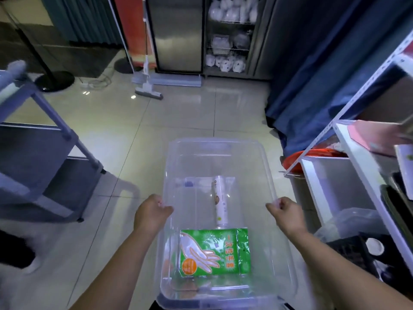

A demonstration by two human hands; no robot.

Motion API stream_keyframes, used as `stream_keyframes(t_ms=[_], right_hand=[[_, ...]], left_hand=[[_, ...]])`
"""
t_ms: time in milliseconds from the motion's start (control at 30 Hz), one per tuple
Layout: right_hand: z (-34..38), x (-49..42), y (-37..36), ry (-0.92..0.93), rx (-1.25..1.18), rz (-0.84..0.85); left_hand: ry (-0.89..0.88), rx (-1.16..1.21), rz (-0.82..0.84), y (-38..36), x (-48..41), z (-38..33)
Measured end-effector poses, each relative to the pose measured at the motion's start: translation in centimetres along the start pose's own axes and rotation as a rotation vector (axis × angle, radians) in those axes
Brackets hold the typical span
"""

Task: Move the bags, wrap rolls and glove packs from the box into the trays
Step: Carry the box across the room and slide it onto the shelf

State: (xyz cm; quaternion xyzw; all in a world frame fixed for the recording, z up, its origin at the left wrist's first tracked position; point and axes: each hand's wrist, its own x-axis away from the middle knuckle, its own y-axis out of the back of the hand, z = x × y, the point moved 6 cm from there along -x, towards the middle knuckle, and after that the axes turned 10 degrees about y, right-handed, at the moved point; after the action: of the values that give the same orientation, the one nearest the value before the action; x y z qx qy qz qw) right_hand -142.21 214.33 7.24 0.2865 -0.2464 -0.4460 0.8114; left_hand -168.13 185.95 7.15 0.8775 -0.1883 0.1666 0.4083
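clear box: near wall cut off by the bottom edge. left hand and right hand: fingertips hidden where they curl over the box rim; both forearms run out at the bottom edge. wrap roll: label print too small to read. glove pack: small print illegible. grey cart: blurred, cut off at the left edge. white shelf: cut off at the right edge. pink item on it: blurred, possibly a packet. cabinet at the back: white contents too small to identify.

I read 一次性手套 down the right edge of the green glove pack, lower centre. Its orange badge and the wrap roll print are too small for me.
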Motion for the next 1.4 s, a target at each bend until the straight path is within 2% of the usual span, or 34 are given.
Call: stream_keyframes(t_ms=[233,500,733,1033,1400], right_hand=[[1.0,-8.6,0.6,-0.183,0.008,-0.109],[-1.9,-14.3,2.1,-0.406,-0.006,-0.264],[-9.2,-24.9,4.2,-0.499,0.039,-0.202],[-19.0,-37.2,2.7,-0.537,0.132,-0.08],[-35.1,-46.1,-8.7,-0.624,0.242,-0.019]], left_hand=[[-0.155,-0.15,0.157,-3.8,-11.5,-12.4],[-0.288,-0.291,0.249,-11.8,-18.0,-23.6],[-0.303,-0.381,0.293,-23.2,-22.6,-30.3],[-0.223,-0.505,0.407,-38.4,-29.8,-31.2],[-0.128,-0.626,0.489,-57.1,-41.5,-25.2]])
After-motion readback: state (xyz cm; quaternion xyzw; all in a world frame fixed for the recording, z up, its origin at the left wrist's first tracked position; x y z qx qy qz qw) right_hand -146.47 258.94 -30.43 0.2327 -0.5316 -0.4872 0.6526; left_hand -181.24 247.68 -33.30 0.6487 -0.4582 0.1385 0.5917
